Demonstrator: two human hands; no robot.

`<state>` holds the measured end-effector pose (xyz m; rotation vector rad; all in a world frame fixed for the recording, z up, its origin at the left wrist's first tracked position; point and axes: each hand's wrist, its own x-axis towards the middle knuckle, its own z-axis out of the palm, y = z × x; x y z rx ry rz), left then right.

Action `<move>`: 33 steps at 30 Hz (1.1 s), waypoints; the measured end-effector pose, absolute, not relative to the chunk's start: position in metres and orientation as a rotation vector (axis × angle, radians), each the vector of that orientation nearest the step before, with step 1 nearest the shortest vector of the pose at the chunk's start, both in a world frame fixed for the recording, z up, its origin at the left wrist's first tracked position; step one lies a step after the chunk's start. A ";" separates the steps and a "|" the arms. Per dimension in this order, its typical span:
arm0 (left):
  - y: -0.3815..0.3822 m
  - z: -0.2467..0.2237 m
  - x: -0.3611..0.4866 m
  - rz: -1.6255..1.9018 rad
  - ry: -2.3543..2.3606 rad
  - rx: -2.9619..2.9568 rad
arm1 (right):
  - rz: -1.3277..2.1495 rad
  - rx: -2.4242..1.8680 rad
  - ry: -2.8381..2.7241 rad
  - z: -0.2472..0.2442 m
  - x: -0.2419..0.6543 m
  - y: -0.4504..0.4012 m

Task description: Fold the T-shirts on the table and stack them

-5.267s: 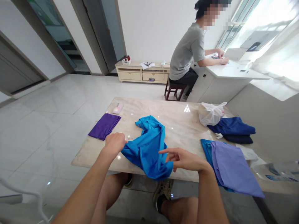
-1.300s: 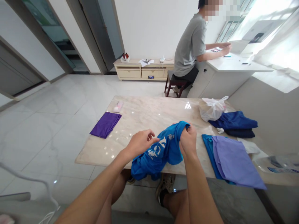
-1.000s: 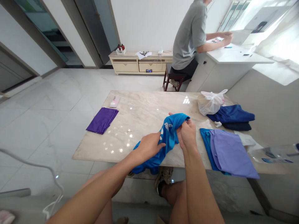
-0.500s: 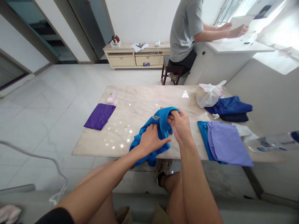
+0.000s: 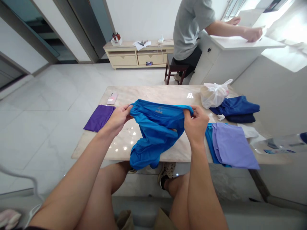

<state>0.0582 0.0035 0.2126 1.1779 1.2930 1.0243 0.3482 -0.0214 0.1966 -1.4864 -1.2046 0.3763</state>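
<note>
A bright blue garment (image 5: 155, 131) is stretched between my two hands, its upper edge pulled wide and its lower part bunched over the table's near edge. My left hand (image 5: 120, 118) pinches the left end of that edge. At the right end, my right hand (image 5: 196, 123) grips the cloth with thumb and fingers. A folded purple cloth (image 5: 99, 118) lies left of my left hand. Right of my right hand, a folded lavender cloth (image 5: 233, 145) rests partly over a blue-teal one (image 5: 211, 143).
The marble-topped table (image 5: 153, 92) also bears a pink phone (image 5: 112, 98), a white plastic bag (image 5: 214, 94), dark blue clothes (image 5: 240, 108) and a clear bottle (image 5: 278, 145). Beyond it, a person (image 5: 189, 32) sits on a stool (image 5: 174, 68) at a white desk (image 5: 235, 41).
My left hand has moved left and up from on top of the garment to its edge. The garment's opening is now spread wide. The other person's hands have shifted over the desk.
</note>
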 end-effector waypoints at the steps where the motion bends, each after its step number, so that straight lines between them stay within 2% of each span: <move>1: 0.006 0.213 0.053 1.031 1.334 1.106 | 0.339 -1.494 -1.256 0.197 0.346 -0.022; 6: -0.002 0.214 0.060 0.931 1.349 1.113 | 0.255 -1.505 -1.298 0.196 0.332 -0.021; 14: -0.028 0.237 0.048 0.410 1.748 1.986 | 0.179 -1.656 -1.224 0.199 0.342 -0.021; 17: -0.025 0.237 0.031 0.512 1.842 1.981 | 0.136 -1.690 -1.310 0.198 0.347 -0.023; 22: -0.019 0.249 0.007 0.811 1.634 1.622 | 0.178 -1.713 -1.367 0.198 0.351 -0.024; 26: -0.015 0.247 -0.007 1.030 1.613 1.422 | 0.635 -1.521 -1.589 0.194 0.355 -0.025; 28: -0.013 0.243 -0.013 1.097 1.697 1.487 | 0.910 -1.498 -1.730 0.187 0.358 -0.025; 30: -0.012 0.242 -0.016 1.117 1.789 1.615 | 1.041 -1.541 -1.847 0.178 0.361 -0.025; 33: -0.016 0.245 -0.018 1.090 1.856 1.813 | 0.732 -1.647 -1.870 0.170 0.366 -0.023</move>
